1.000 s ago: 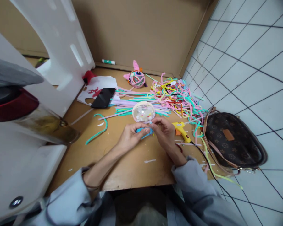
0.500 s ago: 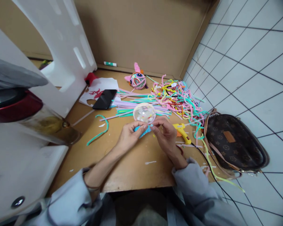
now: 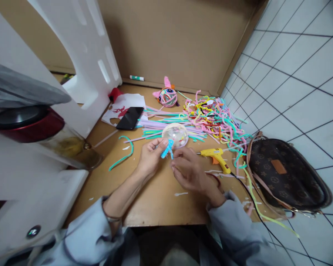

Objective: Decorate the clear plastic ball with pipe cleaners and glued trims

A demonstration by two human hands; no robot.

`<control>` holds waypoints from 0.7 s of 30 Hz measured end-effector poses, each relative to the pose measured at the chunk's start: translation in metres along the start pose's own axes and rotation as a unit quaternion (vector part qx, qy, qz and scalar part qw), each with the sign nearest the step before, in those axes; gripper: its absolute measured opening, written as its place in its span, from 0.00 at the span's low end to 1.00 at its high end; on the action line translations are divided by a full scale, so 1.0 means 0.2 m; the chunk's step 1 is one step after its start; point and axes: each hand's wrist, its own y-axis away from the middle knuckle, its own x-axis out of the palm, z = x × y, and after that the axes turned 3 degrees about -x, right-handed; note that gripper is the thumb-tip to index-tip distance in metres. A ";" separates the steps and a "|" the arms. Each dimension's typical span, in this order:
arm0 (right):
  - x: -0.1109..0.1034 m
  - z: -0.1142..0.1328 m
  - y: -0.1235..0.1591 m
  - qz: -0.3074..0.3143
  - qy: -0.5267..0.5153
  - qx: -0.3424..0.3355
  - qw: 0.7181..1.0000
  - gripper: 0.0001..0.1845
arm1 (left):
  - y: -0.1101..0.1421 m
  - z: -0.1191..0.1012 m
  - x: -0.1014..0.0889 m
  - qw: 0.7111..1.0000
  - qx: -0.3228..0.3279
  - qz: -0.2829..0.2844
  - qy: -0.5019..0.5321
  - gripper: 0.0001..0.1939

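Note:
My left hand (image 3: 151, 157) pinches a folded, fuzzy bright-blue pipe cleaner (image 3: 166, 148) between thumb and forefinger, above the desk. One strand of it hangs down toward my right hand (image 3: 189, 168), whose curled fingers close at the strand's end; the exact grip is slightly blurred. Just beyond the fingers is a clear round plastic shell (image 3: 179, 133) with a pale rim and small coloured bits showing in it. To the right of my right hand, a yellow hot glue gun (image 3: 218, 157) lies on the desk.
Straight pastel pipe cleaners (image 3: 155, 123) lie behind the shell, beside a tangled heap (image 3: 216, 118). A pink-eared ball figure (image 3: 167, 96) sits at the back. A black phone (image 3: 130, 118) rests on paper. A brown handbag (image 3: 288, 173) stands right, a glass bottle (image 3: 72, 142) left.
The blue pipe cleaner has turned more upright, and a strand now hangs from it. My right hand has shifted down and away from my left fingertips. The whole view has shifted slightly.

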 end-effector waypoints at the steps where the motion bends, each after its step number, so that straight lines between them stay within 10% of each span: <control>1: 0.00 0.00 0.00 -0.016 -0.050 0.035 0.998 0.04 | 0.01 0.00 0.00 1.000 0.012 -0.002 -0.012 0.23; 6: 0.01 -0.06 0.01 -0.146 -0.260 0.282 0.912 0.15 | 0.03 0.00 0.00 0.991 0.081 -0.023 -0.109 0.21; 14: 0.04 -0.07 -0.02 -0.051 -0.504 0.426 0.750 0.22 | 0.04 0.00 0.01 0.990 0.083 0.031 -0.111 0.19; 21: 0.05 -0.07 -0.02 -0.090 -0.497 0.455 0.733 0.21 | 0.04 0.00 0.01 0.992 0.064 0.015 -0.103 0.21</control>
